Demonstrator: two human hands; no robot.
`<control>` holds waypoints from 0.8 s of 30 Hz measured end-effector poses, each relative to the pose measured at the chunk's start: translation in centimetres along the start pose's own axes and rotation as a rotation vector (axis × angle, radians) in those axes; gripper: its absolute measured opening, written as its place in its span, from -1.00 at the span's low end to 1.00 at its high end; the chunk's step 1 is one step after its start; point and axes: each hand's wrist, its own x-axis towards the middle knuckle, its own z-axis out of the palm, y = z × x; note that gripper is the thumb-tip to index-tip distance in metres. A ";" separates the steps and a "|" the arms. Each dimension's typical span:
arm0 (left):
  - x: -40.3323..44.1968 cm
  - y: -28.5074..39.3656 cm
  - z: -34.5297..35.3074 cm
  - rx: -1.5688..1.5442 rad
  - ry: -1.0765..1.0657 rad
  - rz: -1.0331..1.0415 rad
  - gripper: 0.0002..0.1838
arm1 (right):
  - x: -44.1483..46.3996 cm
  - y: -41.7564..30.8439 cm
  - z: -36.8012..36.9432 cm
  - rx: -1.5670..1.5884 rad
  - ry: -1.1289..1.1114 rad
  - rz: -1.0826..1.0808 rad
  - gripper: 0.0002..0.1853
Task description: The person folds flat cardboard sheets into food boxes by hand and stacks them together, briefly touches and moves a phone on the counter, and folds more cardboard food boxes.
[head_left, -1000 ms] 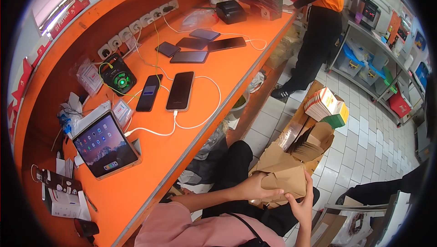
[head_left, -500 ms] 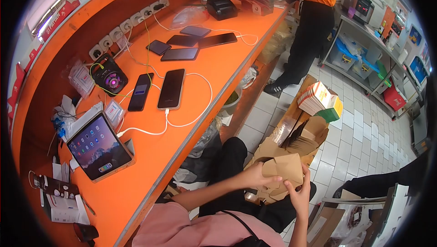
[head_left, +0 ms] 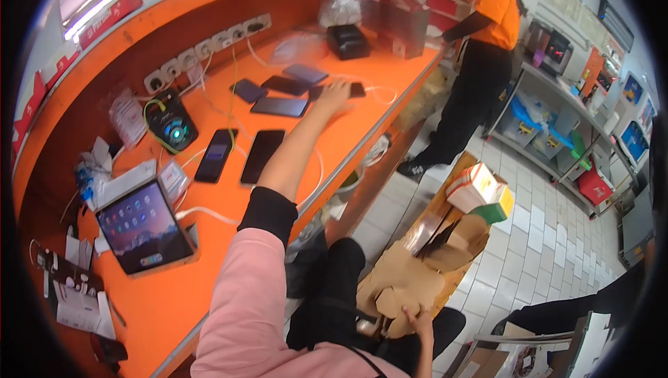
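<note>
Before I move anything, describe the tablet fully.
The tablet is a flat, dark-bordered slab, lit, with rows of app icons over a mountain-like wallpaper and a dock near the bottom. It leans back, propped on the orange counter, with a brownish-grey piece showing at its right side. A white cable reaches its right edge; blur hides the plug.

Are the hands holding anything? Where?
The right hand seems to hold brown cardboard by its edge. The left hand covers part of a phone; any grip is hidden.
</note>
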 end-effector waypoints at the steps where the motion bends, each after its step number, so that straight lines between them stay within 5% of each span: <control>1: -0.1 -1.6 0.5 0.045 -0.045 0.001 -0.01 | 0.2 0.8 0.1 0.158 -0.029 -0.048 -0.16; 5: 0.7 -5.5 4.8 -0.045 0.122 -0.004 0.08 | -0.1 5.3 2.5 0.161 -0.139 -0.155 -0.16; 6: -0.1 -4.7 2.9 -0.012 0.087 -0.001 0.05 | -1.7 1.7 0.2 0.274 -0.222 -0.052 -0.17; 16: -0.1 -5.3 2.1 -0.085 0.202 0.018 -0.17 | -1.7 3.6 2.6 0.111 -0.083 -0.061 -0.23; 24: -0.8 -3.9 0.1 0.005 0.281 0.165 -0.12 | -1.4 4.0 3.2 0.046 -0.063 -0.082 -0.17</control>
